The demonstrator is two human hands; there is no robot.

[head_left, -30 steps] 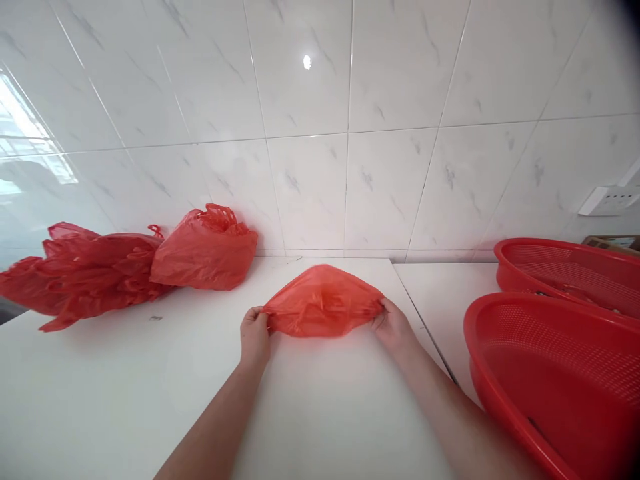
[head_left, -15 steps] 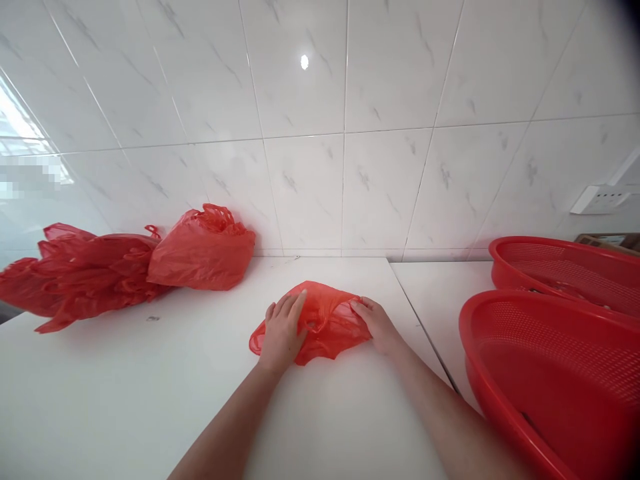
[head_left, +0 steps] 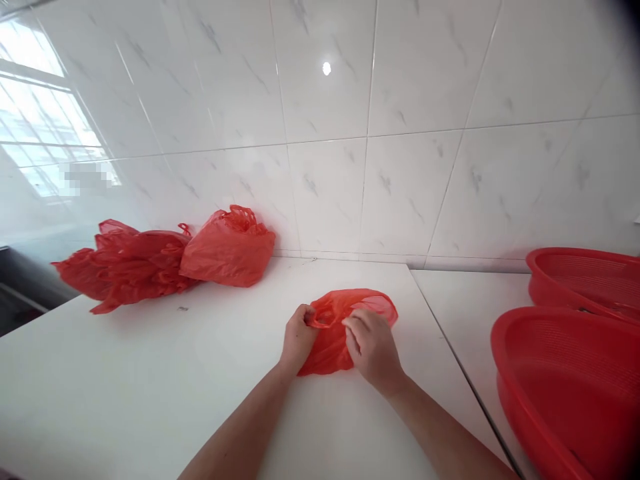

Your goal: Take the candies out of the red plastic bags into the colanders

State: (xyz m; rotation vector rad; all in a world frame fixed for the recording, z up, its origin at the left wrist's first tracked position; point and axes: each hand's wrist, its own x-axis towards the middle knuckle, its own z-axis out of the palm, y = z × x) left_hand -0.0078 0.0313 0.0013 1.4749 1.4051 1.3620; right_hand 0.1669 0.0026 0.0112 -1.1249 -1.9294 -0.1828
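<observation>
A thin red plastic bag (head_left: pixel 367 303) lies bunched on the white counter (head_left: pixel 150 387), a little right of the middle. My left hand (head_left: pixel 297 337) pinches the bag's left edge near a handle loop. My right hand (head_left: pixel 371 347) grips the bag's near side from above, its fingers curled into the plastic. The two hands are close together, almost touching, and they hide the bag's near part.
A pile of several red plastic bags (head_left: pixel 130 263) and one fuller red bag (head_left: pixel 227 248) lie against the tiled wall at the back left. Two red perforated plastic baskets (head_left: pixel 565 373) (head_left: pixel 590 277) stand at the right, on the adjoining counter.
The bag was held stretched wide between both hands, then laid down and gathered. Both hands have closed in on it, and the view has swung left.
</observation>
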